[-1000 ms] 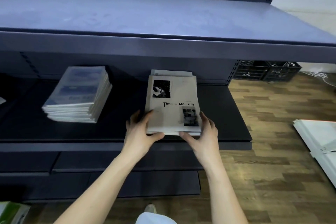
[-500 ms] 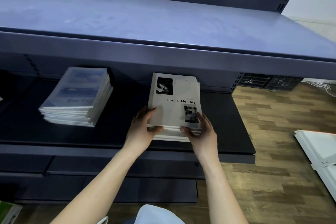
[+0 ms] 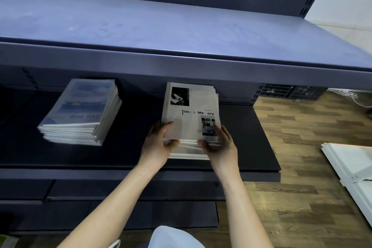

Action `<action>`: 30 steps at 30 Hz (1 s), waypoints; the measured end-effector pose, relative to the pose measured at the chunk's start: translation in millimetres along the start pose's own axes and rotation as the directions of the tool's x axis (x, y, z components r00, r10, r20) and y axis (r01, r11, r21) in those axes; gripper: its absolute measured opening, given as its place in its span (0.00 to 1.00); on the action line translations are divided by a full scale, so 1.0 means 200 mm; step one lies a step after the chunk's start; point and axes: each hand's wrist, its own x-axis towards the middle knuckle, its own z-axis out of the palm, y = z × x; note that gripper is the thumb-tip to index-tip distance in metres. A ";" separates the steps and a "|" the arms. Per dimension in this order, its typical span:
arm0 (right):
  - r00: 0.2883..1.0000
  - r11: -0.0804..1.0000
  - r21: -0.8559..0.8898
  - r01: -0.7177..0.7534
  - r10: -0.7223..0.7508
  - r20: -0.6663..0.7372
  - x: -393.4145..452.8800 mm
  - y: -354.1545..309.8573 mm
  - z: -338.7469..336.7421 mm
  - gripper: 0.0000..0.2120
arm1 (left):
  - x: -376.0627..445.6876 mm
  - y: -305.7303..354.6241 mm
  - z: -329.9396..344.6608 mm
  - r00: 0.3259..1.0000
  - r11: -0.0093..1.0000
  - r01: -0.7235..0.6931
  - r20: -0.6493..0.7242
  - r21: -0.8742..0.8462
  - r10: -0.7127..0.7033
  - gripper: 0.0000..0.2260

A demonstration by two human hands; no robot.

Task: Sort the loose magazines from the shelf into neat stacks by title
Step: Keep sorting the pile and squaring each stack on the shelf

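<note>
Our two bare forearms reach up and forward, converging toward the white stack of "Time & Memory" magazines (image 3: 191, 119). Our left hand (image 3: 158, 145) grips the stack's near left corner, thumb curled against its near edge, fingers wrapped up its left side. Our right hand (image 3: 219, 147) grips the near right corner, thumb on the near edge, fingers lying along the right side.
</note>
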 end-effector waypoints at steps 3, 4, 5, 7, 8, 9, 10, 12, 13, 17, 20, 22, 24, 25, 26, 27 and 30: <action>1.000 0.999 -0.045 -0.005 0.005 0.003 -0.03 -0.03 0.00 0.36 | -0.02 0.01 -0.02 1.000 1.000 0.021 0.007 -0.003 -0.021 0.29; 1.000 0.999 -0.043 -0.002 0.002 0.001 -0.04 -0.04 0.00 0.36 | -0.03 0.02 -0.03 1.000 1.000 0.025 0.010 0.003 -0.025 0.29; 1.000 0.999 -0.047 0.009 -0.009 -0.001 -0.05 -0.06 0.00 0.35 | -0.05 0.02 -0.04 1.000 1.000 0.026 0.011 0.010 -0.026 0.29; 0.999 0.996 -0.082 0.044 -0.044 0.003 -0.07 -0.10 0.01 0.33 | -0.09 0.02 -0.06 1.000 1.000 0.020 -0.004 0.023 -0.020 0.28; 0.998 0.993 -0.102 0.065 -0.065 0.009 -0.09 -0.12 0.02 0.32 | -0.12 0.02 -0.08 1.000 1.000 0.014 -0.014 0.026 -0.014 0.27; 0.996 0.989 -0.122 0.087 -0.085 0.022 -0.12 -0.16 0.04 0.32 | -0.15 0.02 -0.10 1.000 1.000 0.012 -0.023 0.028 -0.012 0.26; 0.994 0.985 -0.136 0.107 -0.103 0.036 -0.15 -0.19 0.06 0.31 | -0.19 0.02 -0.12 1.000 0.999 0.014 -0.028 0.031 -0.013 0.25; 0.989 0.981 -0.138 0.135 -0.126 0.073 -0.22 -0.25 0.10 0.30 | -0.27 -0.01 -0.18 0.998 0.998 0.041 -0.048 0.042 -0.039 0.25; 0.986 0.980 -0.132 0.149 -0.137 0.096 -0.25 -0.28 0.12 0.30 | -0.30 -0.03 -0.21 0.996 0.997 0.064 -0.062 0.049 -0.061 0.25; 0.965 0.976 -0.112 0.188 -0.163 0.205 -0.36 -0.37 0.21 0.30 | -0.44 -0.11 -0.32 0.987 0.985 0.118 -0.128 0.123 -0.102 0.25; 0.947 0.967 -0.108 0.231 -0.198 0.252 -0.44 -0.44 0.27 0.29 | -0.53 -0.15 -0.40 0.977 0.971 0.129 -0.191 0.200 -0.090 0.24; 0.936 0.963 -0.094 0.252 -0.218 0.276 -0.48 -0.49 0.32 0.29 | -0.57 -0.18 -0.46 0.970 0.959 0.144 -0.226 0.243 -0.089 0.24; 0.922 0.959 -0.087 0.269 -0.230 0.313 -0.52 -0.56 0.38 0.29 | -0.62 -0.23 -0.53 0.960 0.949 0.171 -0.263 0.266 -0.100 0.25; 0.912 0.956 -0.083 0.283 -0.241 0.332 -0.54 -0.59 0.42 0.30 | -0.64 -0.26 -0.57 0.953 0.944 0.188 -0.283 0.271 -0.109 0.25; 0.902 0.953 -0.076 0.295 -0.251 0.350 -0.56 -0.62 0.45 0.30 | -0.67 -0.28 -0.61 0.946 0.940 0.205 -0.301 0.274 -0.118 0.25; 0.889 0.949 -0.064 0.307 -0.263 0.374 -0.59 -0.66 0.49 0.30 | -0.69 -0.32 -0.66 0.938 0.936 0.227 -0.321 0.271 -0.134 0.25; 0.853 0.939 -0.041 0.342 -0.293 0.431 -0.65 -0.78 0.63 0.31 | -0.77 -0.44 -0.82 0.910 0.923 0.289 -0.372 0.253 -0.183 0.25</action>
